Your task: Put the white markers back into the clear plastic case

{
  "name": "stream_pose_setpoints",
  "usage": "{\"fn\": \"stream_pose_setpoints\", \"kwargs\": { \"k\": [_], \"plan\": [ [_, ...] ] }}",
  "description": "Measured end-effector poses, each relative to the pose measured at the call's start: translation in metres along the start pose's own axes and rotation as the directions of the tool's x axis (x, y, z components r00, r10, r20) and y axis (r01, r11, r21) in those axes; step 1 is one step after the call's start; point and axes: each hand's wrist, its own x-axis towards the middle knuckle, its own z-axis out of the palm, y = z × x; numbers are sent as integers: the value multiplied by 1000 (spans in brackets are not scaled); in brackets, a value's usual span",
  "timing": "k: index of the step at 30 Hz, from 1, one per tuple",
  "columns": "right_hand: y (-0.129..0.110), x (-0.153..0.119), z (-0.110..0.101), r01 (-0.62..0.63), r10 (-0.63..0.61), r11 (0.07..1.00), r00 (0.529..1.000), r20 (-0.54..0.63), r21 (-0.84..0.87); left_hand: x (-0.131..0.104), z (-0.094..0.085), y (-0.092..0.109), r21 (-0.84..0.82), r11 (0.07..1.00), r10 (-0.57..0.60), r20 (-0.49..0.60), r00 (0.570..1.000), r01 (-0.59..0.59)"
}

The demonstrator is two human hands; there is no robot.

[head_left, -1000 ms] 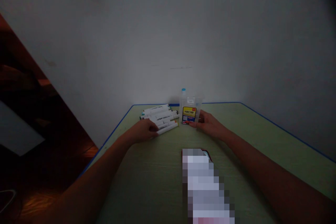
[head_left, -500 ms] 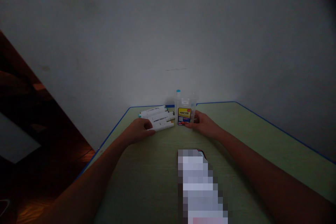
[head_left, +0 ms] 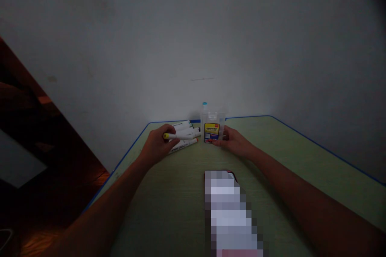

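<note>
My left hand (head_left: 161,142) is closed on a white marker (head_left: 182,136) with a yellow end, held roughly level above the other pens. Beneath and behind it lie several white markers (head_left: 183,143) in a loose pile on the table. To the right of the pile stands a clear plastic marker case (head_left: 221,117) with a yellow and blue label. My right hand (head_left: 232,140) grips this case at its right side, thumb across the lower front. One blue-ended marker (head_left: 205,106) stands upright in the case, its top poking above the rim.
The light green table (head_left: 169,192) has a blue edge and meets a grey wall (head_left: 241,48). A phone-like object (head_left: 232,209), its face pixelated, lies between my forearms. Off the table's left side is a dark area with a pale panel (head_left: 21,160).
My left hand has lifted the yellow-ended marker off the pile, and its yellow end now shows. My right hand and the case have stayed in place.
</note>
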Motion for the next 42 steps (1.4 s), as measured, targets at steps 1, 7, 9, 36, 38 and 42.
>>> {"fn": "stream_pose_setpoints", "kwargs": {
  "k": [1, 7, 9, 36, 38, 42],
  "plan": [
    [0, 0, 0, -1, 1, 1000, 1000, 0, 1, 0, 0, 0, -16, 1000, 9, -3, 1000, -9],
    [2, 1, 0, -2, 2, 1000, 1000, -4, -5, -2, 2, 0, -111, 994, -10, 6, 1000, 10],
    [3, 1, 0, 0, -1, 1000, 1000, -4, -10, -2, 2, 1, -143, 990, -13, 0, 1000, 13],
    [3, 0, -1, -26, 23, 998, 998, -60, -49, 1, 4, -4, -201, 980, -3, -65, 998, -10],
    [3, 1, -1, -24, 22, 999, 998, -52, -39, 0, 3, -3, -206, 979, -4, -71, 997, -10],
    [4, 1, -1, -21, 20, 999, 999, -33, -33, 0, 3, -3, -189, 982, -2, -90, 996, -15]
  ]
}}
